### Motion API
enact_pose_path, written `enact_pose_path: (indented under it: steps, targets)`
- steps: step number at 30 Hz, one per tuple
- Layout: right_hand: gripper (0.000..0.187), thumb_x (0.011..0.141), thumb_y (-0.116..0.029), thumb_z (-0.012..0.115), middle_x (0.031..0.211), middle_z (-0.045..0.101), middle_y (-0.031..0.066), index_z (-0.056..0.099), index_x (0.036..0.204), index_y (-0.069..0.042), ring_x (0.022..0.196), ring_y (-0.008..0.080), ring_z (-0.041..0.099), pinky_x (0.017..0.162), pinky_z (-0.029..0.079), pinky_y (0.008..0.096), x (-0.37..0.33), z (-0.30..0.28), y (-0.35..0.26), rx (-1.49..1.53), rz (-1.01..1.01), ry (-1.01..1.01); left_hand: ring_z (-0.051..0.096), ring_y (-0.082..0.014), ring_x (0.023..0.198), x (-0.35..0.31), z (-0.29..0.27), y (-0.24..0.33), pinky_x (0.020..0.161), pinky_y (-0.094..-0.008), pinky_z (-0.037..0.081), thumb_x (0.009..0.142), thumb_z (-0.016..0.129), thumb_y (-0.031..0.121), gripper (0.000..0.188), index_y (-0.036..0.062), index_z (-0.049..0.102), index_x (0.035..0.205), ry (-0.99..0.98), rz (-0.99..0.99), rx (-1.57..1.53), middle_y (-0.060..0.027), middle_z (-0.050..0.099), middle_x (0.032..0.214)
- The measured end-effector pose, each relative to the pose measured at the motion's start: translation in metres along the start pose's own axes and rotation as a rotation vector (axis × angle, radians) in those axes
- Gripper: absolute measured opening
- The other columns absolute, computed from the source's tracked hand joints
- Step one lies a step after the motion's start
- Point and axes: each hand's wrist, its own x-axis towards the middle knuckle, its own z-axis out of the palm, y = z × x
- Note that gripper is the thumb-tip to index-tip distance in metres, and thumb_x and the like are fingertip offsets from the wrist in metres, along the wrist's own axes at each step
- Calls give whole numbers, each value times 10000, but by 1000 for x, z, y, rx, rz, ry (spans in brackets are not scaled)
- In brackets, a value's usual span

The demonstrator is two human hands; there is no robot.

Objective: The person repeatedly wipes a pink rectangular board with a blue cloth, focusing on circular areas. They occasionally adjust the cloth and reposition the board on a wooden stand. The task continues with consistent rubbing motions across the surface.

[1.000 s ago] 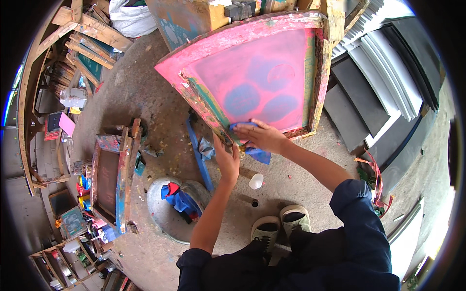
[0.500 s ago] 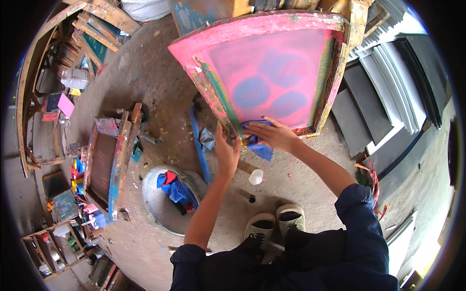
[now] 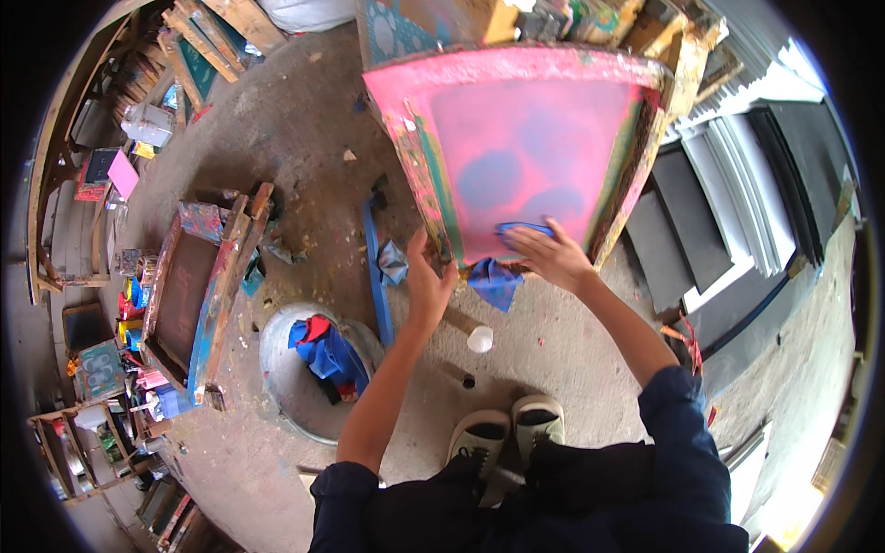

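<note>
A wooden screen-printing frame (image 3: 516, 64), smeared with pink paint, stands tilted before me. Blue-grey blotches mark its pink mesh (image 3: 461, 129). At the lower left corner, my left hand (image 3: 430, 288) is closed around the frame's edge, thumb apart from the fingers. Low on the mesh, my right hand (image 3: 556, 255) presses a blue rag (image 3: 525, 228) flat under its fingers. Blue cloth (image 3: 495, 286) also hangs below, over the frame's bottom edge; whether both are one piece, I cannot tell.
A metal tub (image 3: 286, 387) with blue and red rags (image 3: 332, 359) stands left of my legs. A blue strip (image 3: 376, 276), a crumpled rag (image 3: 394, 262) and a white-ended cylinder (image 3: 479, 339) lie nearby. Another frame (image 3: 189, 295) is farther left; grey and white sheets (image 3: 737, 194) stack at right.
My right hand has slid right along the lower mesh with the rag. The frame's top has shifted right and slightly down in view. My left hand keeps its hold at the corner.
</note>
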Motion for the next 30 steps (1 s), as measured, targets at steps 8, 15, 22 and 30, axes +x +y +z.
enact_pose_path:
  steps: [8, 15, 22, 30]
  targets:
    - [556, 911, -388, 429, 1485, 246, -78, 300, 1421, -209, 1365, 48, 185, 1133, 97, 435, 35, 3, -26, -105, -143, 7, 483, -274, 1122, 3, 8, -2, 934, -332, 419, 748, 643, -81, 718, -8, 235, 1334, 67, 88, 21, -181, 371, 1295]
    - [616, 906, -374, 448, 1489, 238, -57, 228, 1442, -164, 1380, 74, 156, 1131, 115, 438, 2, 11, -1, -34, 228, 30, 460, -258, 1155, 2, 2, -2, 975, -365, 397, 735, 651, -90, 783, 0, 176, 1351, 21, 95, 78, -176, 335, 1311]
    - [524, 907, -297, 452, 1480, 264, -53, 327, 1405, -194, 1370, 94, 211, 1129, 134, 434, 32, 16, -29, 71, 2, 43, 436, -354, 1170, 6, 7, -3, 956, -372, 405, 723, 665, -70, 719, -18, 259, 1314, 4, 61, 18, -211, 349, 1309]
    - [603, 838, -236, 543, 1444, 335, -39, 334, 1398, -153, 1344, 101, 276, 1117, 154, 463, 12, 8, -15, 218, 324, 29, 500, -260, 1114, 8, 6, -1, 949, -348, 412, 747, 647, -89, 743, 1, 195, 1330, 15, 132, 94, -182, 337, 1326]
